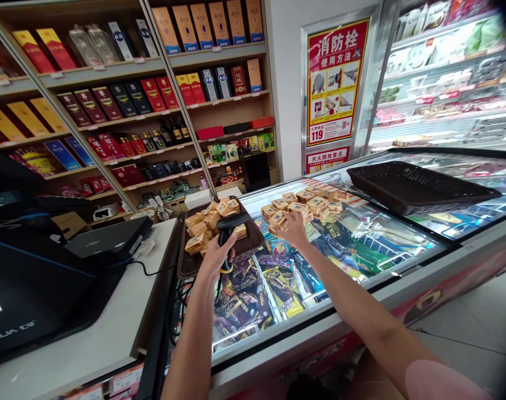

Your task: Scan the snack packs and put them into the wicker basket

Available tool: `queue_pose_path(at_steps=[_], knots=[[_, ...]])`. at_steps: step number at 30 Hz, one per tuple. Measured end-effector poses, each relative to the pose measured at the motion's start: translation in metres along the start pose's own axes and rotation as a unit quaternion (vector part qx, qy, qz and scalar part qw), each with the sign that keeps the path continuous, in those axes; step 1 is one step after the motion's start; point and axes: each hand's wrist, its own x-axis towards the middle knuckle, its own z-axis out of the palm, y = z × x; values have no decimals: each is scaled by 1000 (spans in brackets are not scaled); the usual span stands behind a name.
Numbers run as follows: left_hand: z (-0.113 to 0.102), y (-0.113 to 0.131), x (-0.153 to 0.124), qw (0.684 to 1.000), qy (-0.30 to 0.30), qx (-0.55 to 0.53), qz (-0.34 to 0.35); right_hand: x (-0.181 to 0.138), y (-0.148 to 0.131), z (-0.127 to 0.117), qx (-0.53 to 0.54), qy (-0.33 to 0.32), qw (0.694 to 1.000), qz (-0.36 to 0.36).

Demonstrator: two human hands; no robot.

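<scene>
My left hand (220, 254) is wrapped round the grip of a black barcode scanner (231, 223), whose head points toward the right. Beyond the scanner sits a dark brown woven basket (253, 240) with several small tan packets (197, 229) piled in it. My right hand (295, 229) reaches over the freezer's glass top, thumb and fingers on a small tan packet (278, 220) at the front left of a group. More such packets (317, 204) lie in rows on the glass behind and right of my fingers.
An ice cream chest freezer (273, 333) with a glass top spans the front. Another woven basket (403, 194) rests on its right part. At left are a counter (153, 272) and a black checkout machine (40, 289). Shelves of boxes (111, 105) stand behind.
</scene>
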Motion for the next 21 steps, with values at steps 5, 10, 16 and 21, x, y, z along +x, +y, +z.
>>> queue_pose_path(at_steps=[5,10,16,21], knots=[[-21,-5,-3,999,23,-28,15,-6,-1,-2,-23,42,998,33],[-50,-4,-12,991,131,-25,21,3,-38,4,-9,15,999,-27],[-75,-18,-15,964,255,-65,39,9,-121,53,21,-191,973,-129],[-86,-25,-17,955,282,-82,39,2,-185,108,62,-286,944,-153]])
